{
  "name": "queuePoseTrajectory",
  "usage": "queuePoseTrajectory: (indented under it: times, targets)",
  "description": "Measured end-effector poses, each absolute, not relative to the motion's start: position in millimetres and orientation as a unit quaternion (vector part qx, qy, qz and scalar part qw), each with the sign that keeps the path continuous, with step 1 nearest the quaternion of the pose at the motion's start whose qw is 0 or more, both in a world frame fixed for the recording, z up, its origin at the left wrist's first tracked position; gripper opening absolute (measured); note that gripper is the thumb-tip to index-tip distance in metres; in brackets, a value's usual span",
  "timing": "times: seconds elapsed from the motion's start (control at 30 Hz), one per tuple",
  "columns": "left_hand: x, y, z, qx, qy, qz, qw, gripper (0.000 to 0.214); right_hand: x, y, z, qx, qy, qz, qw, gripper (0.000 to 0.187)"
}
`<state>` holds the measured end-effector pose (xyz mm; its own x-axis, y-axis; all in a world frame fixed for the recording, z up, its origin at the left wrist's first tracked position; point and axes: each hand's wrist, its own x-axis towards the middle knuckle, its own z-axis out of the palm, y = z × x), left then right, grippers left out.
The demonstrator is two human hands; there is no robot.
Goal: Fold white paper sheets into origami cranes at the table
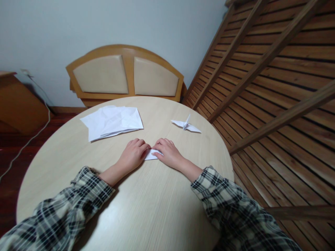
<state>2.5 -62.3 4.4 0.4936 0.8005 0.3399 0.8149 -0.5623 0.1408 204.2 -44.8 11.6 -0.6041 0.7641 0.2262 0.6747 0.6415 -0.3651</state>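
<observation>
A small folded white paper (pixel 151 155) lies flat on the round pale wooden table (pixel 146 205), mostly covered by my two hands. My left hand (pixel 133 153) rests on its left part with fingers curled and pressed down on it. My right hand (pixel 169 153) presses its right part the same way, fingers bent and close together. The fingertips of both hands meet over the paper's middle. Both sleeves are plaid.
A stack of crumpled white sheets (pixel 112 122) lies at the back left of the table. A finished white paper crane (pixel 186 124) sits at the back right. A wooden chair (pixel 125 75) stands behind the table. Slatted wooden panels (pixel 274 87) lean at the right.
</observation>
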Motion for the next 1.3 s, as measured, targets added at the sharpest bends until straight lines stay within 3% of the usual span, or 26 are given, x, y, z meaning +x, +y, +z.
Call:
queuePoseTrajectory:
  times: [1.3]
  targets:
    - [-0.3,-65.7,10.8,-0.893,-0.405,-0.195,0.018,0.024,203.5,-46.6,14.5,-0.392,-0.885,0.140,0.207,0.003]
